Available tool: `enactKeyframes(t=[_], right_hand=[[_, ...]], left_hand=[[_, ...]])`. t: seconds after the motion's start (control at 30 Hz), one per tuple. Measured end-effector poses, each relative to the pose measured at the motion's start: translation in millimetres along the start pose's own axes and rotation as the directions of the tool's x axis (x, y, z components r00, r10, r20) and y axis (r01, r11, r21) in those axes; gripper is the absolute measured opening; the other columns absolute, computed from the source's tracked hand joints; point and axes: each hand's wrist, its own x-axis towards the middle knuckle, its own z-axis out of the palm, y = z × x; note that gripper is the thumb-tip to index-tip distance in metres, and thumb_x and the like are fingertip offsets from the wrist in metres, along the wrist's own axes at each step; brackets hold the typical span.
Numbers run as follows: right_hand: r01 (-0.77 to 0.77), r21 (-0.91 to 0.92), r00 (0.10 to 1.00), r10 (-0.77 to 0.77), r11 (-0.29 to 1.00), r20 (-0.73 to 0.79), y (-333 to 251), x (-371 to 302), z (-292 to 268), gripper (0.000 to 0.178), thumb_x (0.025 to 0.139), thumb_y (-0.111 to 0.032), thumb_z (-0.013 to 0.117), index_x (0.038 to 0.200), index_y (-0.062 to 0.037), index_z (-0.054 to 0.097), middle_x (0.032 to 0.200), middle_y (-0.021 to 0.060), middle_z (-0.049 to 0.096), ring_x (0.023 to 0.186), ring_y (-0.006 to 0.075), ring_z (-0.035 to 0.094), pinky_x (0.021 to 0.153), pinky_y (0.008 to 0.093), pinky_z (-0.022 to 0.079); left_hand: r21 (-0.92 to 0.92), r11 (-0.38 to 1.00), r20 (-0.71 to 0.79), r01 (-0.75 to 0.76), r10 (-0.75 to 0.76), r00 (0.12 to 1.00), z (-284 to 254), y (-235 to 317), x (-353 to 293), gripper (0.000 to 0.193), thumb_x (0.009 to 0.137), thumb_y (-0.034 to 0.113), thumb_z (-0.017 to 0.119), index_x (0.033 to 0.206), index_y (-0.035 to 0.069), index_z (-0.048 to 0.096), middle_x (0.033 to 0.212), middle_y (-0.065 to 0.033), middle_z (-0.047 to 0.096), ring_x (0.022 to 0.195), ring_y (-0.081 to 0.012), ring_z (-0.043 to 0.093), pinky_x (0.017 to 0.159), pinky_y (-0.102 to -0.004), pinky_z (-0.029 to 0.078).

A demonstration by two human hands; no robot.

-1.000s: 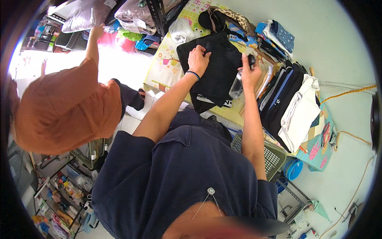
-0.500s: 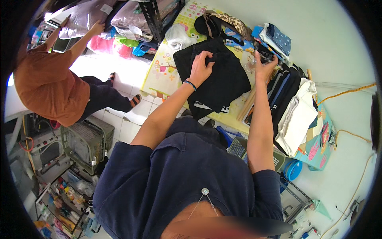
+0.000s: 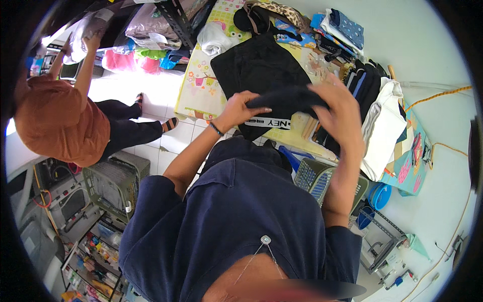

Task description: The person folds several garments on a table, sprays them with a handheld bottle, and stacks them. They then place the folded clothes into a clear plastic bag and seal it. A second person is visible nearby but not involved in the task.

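Observation:
A black garment [image 3: 261,65] lies spread on the patterned table [image 3: 197,95] in front of me. Between my hands, above its near part, a strip of black cloth [image 3: 287,100] is stretched up; whether it is part of that garment or a separate piece I cannot tell. My left hand [image 3: 239,111] pinches the strip's left end. My right hand [image 3: 339,105], smeared by motion, is closed on its right end. Below the strip shows a white band [image 3: 266,123] with dark lettering.
Folded clothes [image 3: 344,30] are piled at the back right, with a row of dark garments and white cloth [image 3: 387,118] nearer. A white bundle [image 3: 215,39] lies at the table's left. Green crates [image 3: 118,183] stand on the floor. At left, a person in a brown top [image 3: 65,121] handles wrapped packages.
My right hand has left the clothes pile and come nearer, onto the black cloth. My left hand has moved toward me, and the strip is now raised between both hands.

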Motion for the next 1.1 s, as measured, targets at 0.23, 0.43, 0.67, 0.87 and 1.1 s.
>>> enactKeyframes(t=[0.23, 0.43, 0.67, 0.87, 1.1], right_hand=[[-0.386, 0.039, 0.854, 0.373, 0.922, -0.363, -110.2, -113.1, -81.0, 0.059, 0.089, -0.053, 0.053, 0.089, 0.0026, 0.073, 0.073, 0.0123, 0.066, 0.074, 0.0243, 0.067, 0.089, 0.0426, 0.05], [-0.433, 0.691, 0.052, 0.781, 0.579, -0.622, -97.0, -184.3, -77.8, 0.023, 0.095, -0.011, 0.065, 0.114, 0.0024, 0.064, 0.105, 0.0092, 0.068, 0.092, 0.0171, 0.065, 0.08, 0.028, 0.051], [0.131, 0.967, -0.179, 0.964, 0.22, -0.195, -8.5, -187.1, -45.0, 0.044, 0.097, -0.017, 0.063, 0.132, 0.001, 0.043, 0.128, 0.0143, 0.056, 0.109, 0.025, 0.062, 0.083, 0.0407, 0.056], [-0.016, 0.969, -0.137, 0.959, 0.248, -0.248, 5.0, -203.6, -28.1, 0.055, 0.094, -0.008, 0.065, 0.137, 0.0014, 0.032, 0.125, 0.0177, 0.056, 0.097, 0.0274, 0.068, 0.071, 0.0393, 0.062], [-0.011, 0.97, 0.006, 0.97, 0.241, -0.241, -0.1, -183.6, -29.6, 0.052, 0.095, -0.015, 0.064, 0.13, -0.0043, 0.027, 0.129, 0.0223, 0.046, 0.095, 0.0295, 0.066, 0.068, 0.0414, 0.064]], left_hand=[[-0.682, 0.714, 0.238, -0.161, 0.424, 0.874, 10.7, 58.6, -28.8, 0.025, 0.077, -0.003, 0.072, 0.101, 0.003, 0.072, 0.11, -0.0106, 0.071, 0.108, -0.0186, 0.063, 0.097, -0.0312, 0.047], [-0.298, 0.662, 0.007, -0.688, 0.722, 0.692, 54.4, 202.8, 53.4, 0.025, 0.083, 0.02, 0.077, 0.096, 0.0, 0.07, 0.081, -0.0079, 0.071, 0.074, -0.0119, 0.065, 0.071, -0.0286, 0.052], [0.277, 0.621, 0.668, -0.733, 0.424, 0.611, 180.1, 337.8, 204.6, 0.084, 0.074, 0.079, 0.062, 0.096, -0.001, 0.076, 0.096, -0.0213, 0.072, 0.095, -0.0285, 0.069, 0.084, -0.0386, 0.053], [0.087, 0.479, 0.644, -0.873, 0.642, 0.416, 209.1, 303.4, 244.1, 0.042, 0.087, 0.032, 0.072, 0.122, 0.011, 0.064, 0.113, -0.0124, 0.069, 0.108, -0.0283, 0.064, 0.095, -0.038, 0.049], [0.312, 0.36, 0.552, -0.879, 0.685, 0.476, 191.0, 319.6, 234.5, 0.029, 0.091, 0.017, 0.065, 0.119, 0.017, 0.063, 0.101, -0.0144, 0.071, 0.102, -0.0318, 0.066, 0.089, -0.0425, 0.051]])
